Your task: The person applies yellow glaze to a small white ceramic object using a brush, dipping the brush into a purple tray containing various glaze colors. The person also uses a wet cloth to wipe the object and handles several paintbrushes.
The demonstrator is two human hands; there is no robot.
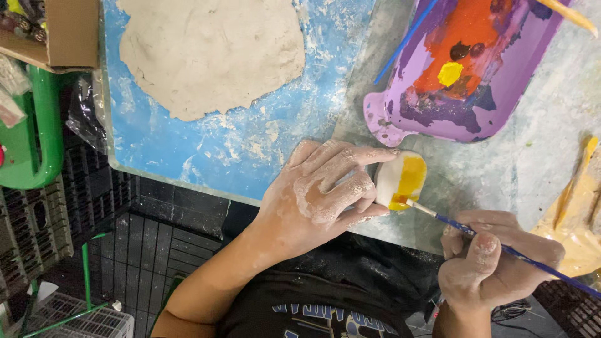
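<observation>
My left hand (pixel 319 191), dusted with pale clay, grips a small white clay piece (pixel 391 175) half covered in yellow paint, holding it at the table's near edge. My right hand (pixel 494 263) pinches a thin blue-handled paintbrush (pixel 501 247); its tip touches the lower yellow part of the piece. Just beyond the piece lies a purple tray (pixel 501 94) used as a palette, smeared with orange, yellow and dark paint.
A flat slab of grey clay (pixel 210 53) rests on a blue board (pixel 250 144) at the upper left. A second blue brush (pixel 407 40) leans on the palette. Yellowish wooden pieces (pixel 573 219) lie at right. Green frame (pixel 37 125), cardboard box (pixel 69 31) and dark crates (pixel 94 206) stand at left.
</observation>
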